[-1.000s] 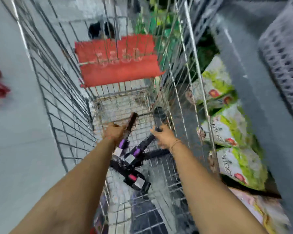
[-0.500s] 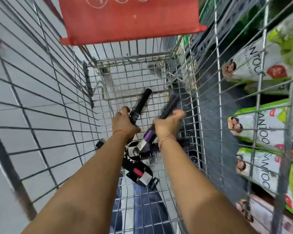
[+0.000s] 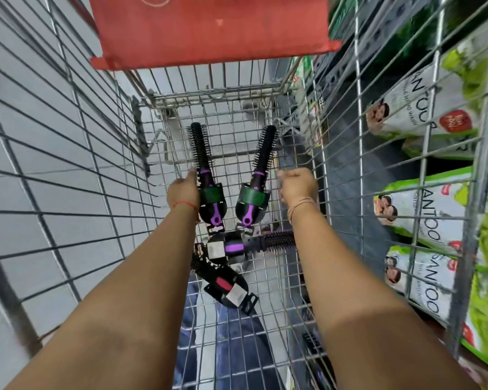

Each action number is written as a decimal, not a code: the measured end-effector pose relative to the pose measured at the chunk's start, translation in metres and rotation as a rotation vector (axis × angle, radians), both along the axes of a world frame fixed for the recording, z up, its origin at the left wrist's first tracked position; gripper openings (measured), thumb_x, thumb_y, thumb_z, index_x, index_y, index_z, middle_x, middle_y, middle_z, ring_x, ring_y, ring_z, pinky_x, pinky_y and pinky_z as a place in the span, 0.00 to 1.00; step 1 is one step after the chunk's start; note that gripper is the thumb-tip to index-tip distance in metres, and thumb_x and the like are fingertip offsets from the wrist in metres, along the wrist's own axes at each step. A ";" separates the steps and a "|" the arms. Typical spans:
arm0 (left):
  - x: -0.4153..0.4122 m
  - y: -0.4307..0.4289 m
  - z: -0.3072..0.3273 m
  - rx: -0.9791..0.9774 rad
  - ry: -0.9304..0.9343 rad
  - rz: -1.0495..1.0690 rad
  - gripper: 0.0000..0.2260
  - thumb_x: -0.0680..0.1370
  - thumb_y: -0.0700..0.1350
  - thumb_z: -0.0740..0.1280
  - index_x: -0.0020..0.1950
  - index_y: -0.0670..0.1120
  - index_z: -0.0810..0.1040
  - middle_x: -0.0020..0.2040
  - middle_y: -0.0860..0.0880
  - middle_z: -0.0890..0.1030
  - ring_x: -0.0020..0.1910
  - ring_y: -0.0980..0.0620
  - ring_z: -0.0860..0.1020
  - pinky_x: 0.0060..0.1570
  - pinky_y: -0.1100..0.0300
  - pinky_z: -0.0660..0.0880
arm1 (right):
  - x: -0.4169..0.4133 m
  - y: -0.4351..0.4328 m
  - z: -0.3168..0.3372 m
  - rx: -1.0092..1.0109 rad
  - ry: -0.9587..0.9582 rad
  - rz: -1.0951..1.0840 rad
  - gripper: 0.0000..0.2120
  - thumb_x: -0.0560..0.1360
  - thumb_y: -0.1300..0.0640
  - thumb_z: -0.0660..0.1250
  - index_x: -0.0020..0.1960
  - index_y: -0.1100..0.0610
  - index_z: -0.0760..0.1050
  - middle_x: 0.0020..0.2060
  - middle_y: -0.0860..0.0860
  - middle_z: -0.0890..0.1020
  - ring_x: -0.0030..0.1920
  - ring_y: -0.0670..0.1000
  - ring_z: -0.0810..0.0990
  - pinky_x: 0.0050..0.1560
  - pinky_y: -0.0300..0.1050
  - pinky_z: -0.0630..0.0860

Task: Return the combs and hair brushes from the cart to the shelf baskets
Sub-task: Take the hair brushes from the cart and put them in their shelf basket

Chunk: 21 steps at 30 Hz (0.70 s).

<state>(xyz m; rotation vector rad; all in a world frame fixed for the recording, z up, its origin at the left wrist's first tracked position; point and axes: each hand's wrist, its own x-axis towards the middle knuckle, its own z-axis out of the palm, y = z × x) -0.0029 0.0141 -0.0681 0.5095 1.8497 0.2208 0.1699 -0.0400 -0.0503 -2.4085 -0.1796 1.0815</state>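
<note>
The left hand [image 3: 182, 192] is closed around a round brush [image 3: 206, 175], bristles pointing up. The right hand [image 3: 297, 185] is curled beside a second brush [image 3: 255, 181]; whether it grips it I cannot tell. Both brushes hang inside the cart [image 3: 335, 153], further apart than half a second ago. Two more brushes [image 3: 245, 244] [image 3: 223, 285] lie on the cart floor below.
</note>
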 end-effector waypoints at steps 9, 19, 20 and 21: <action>0.009 -0.015 -0.014 -0.076 -0.140 0.104 0.18 0.74 0.34 0.66 0.64 0.37 0.72 0.55 0.38 0.80 0.56 0.40 0.78 0.64 0.46 0.72 | -0.056 -0.010 -0.012 -0.047 0.211 0.116 0.13 0.68 0.60 0.72 0.49 0.58 0.70 0.36 0.48 0.74 0.28 0.42 0.70 0.24 0.34 0.65; 0.013 -0.009 0.048 -0.071 -0.573 0.156 0.16 0.77 0.27 0.56 0.59 0.42 0.72 0.32 0.44 0.80 0.35 0.46 0.76 0.46 0.49 0.75 | -0.046 -0.023 0.035 0.063 0.149 -0.007 0.09 0.70 0.64 0.69 0.46 0.57 0.70 0.41 0.54 0.75 0.38 0.52 0.75 0.39 0.42 0.73; 0.013 -0.007 0.056 -0.071 -0.638 0.116 0.13 0.77 0.27 0.54 0.53 0.41 0.72 0.27 0.46 0.82 0.33 0.46 0.79 0.43 0.51 0.77 | -0.049 -0.026 0.043 0.110 0.102 -0.064 0.09 0.71 0.65 0.68 0.43 0.55 0.69 0.43 0.56 0.75 0.40 0.52 0.74 0.40 0.44 0.73; 0.012 -0.006 0.065 -0.078 -0.701 0.084 0.12 0.77 0.27 0.53 0.48 0.40 0.72 0.24 0.48 0.82 0.31 0.47 0.81 0.42 0.51 0.78 | -0.053 -0.030 0.054 0.159 0.039 -0.131 0.10 0.71 0.64 0.68 0.42 0.54 0.68 0.44 0.57 0.77 0.42 0.53 0.75 0.41 0.47 0.75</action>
